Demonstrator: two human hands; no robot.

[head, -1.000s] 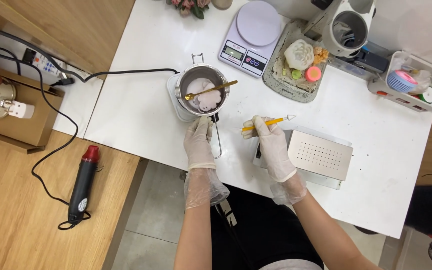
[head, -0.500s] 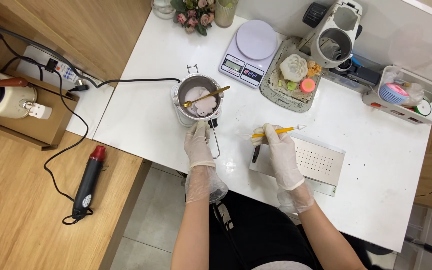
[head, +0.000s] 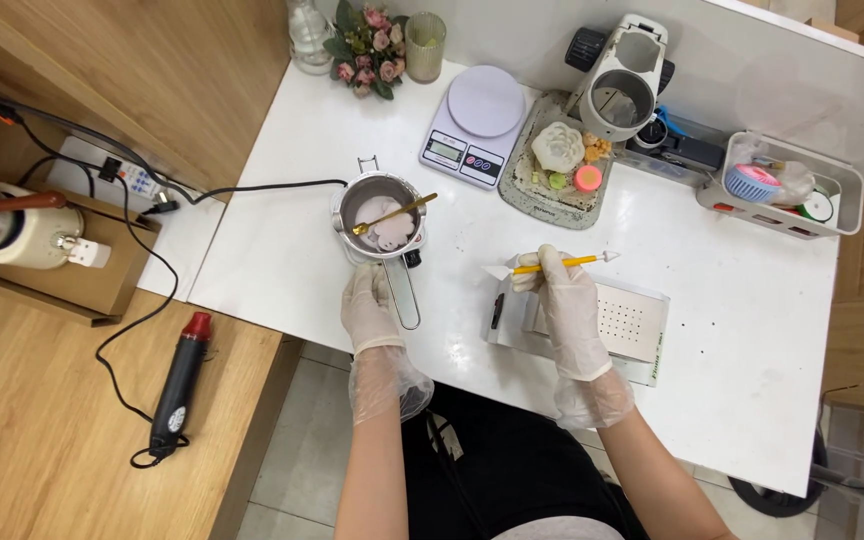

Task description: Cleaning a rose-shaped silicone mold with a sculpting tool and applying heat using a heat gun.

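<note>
At the far left of the frame, a cream-coloured kettle [head: 32,235] stands on a cardboard box [head: 82,280], and a black heat gun with a red nozzle [head: 178,382] lies on the wooden surface [head: 42,440] at lower left, its cord running up to a power strip [head: 122,178]. The white table [head: 752,330] fills the centre and right. On it, left of centre, a small metal melting pot [head: 384,215] holds pale pink contents, with a gold spoon [head: 395,213] resting across the rim. The gloved left hand [head: 370,306] lies just below the pot, fingers curled around the pot's long wire handle [head: 404,292]. Above, at the top edge, stand a glass bottle [head: 309,35], a small bouquet of pink flowers [head: 367,45] and a glass tumbler [head: 425,45]. A white digital kitchen scale [head: 472,125] sits right of the pot, beside a grey tray [head: 537,180] carrying a white flower-shaped piece [head: 558,147]. In the centre, the gloved right hand [head: 567,305] pinches a yellow-handled tool with white tips [head: 560,264] between thumb and fingers, holding it roughly level above a silver metal box with a perforated top [head: 612,325]; the hand rests on this box. At upper right stand a white appliance with a round opening [head: 620,90] and a clear plastic bin of small items [head: 782,185].
</note>
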